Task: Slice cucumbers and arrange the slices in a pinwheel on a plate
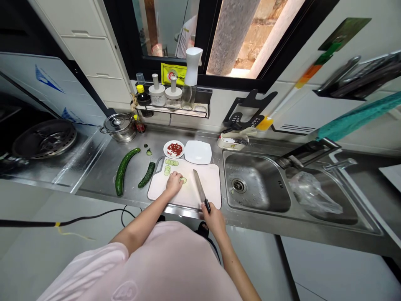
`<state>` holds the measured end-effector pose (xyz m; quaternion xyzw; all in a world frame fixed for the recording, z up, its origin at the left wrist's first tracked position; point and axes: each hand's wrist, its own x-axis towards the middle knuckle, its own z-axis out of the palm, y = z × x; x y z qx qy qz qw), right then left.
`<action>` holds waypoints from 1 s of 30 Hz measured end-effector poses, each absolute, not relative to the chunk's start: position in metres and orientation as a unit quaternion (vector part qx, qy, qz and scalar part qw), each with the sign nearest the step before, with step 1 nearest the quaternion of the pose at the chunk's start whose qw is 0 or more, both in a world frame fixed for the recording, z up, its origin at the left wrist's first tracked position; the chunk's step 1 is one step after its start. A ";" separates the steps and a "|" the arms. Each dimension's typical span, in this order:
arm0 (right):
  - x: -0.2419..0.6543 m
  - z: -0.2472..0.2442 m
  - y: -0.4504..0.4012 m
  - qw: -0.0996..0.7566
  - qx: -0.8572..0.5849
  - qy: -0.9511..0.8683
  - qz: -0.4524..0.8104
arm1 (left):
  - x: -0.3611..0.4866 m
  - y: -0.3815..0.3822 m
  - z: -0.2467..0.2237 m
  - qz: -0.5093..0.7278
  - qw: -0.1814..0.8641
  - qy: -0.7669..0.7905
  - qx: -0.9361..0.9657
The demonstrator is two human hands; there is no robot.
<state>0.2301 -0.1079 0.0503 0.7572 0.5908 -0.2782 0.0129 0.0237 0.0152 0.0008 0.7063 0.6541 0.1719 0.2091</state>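
Head view: looking down on a steel counter [94, 167], both bare hands working over a white cutting board [208, 184].

Left hand [173, 184]: closed in a curl, fingertips pressing on a cucumber piece [184, 180]. Tucked fingers like these are just what you want for steadying a piece!

Right hand [214, 219]: closed firmly around the black handle of a kitchen knife [199, 186], right at the board's near edge.

Knife: blade over the board, tip pointing away, close to the left hand but not touching it. Nice straight line, good control.

Cucumber piece: on the board, partly hidden, between the left hand and the blade.

Slices: thin cucumber slices [168, 166] lie in a loose group at the board's far left.

Counter: a whole cucumber [123, 171] and a shorter cucumber [147, 174] lie left of the board; a round plate [165, 149] of chopped red chili [174, 149] and a square white plate [198, 152] sit behind it.

Sink: a steel sink [257, 184] lies to the right, a plastic bag [313, 192] in its far basin.
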 end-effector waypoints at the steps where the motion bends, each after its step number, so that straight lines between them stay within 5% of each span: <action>1: 0.229 0.049 -0.107 0.013 0.759 0.589 -0.278 | 0.024 0.016 0.002 0.172 0.210 0.661 0.699; 14: 0.232 0.041 -0.102 0.017 0.777 0.558 -0.291 | 0.017 0.012 -0.002 0.268 0.359 0.666 0.597; 30: 0.231 0.041 -0.099 0.031 0.777 0.552 -0.301 | -0.035 0.010 -0.004 0.335 0.329 0.707 0.528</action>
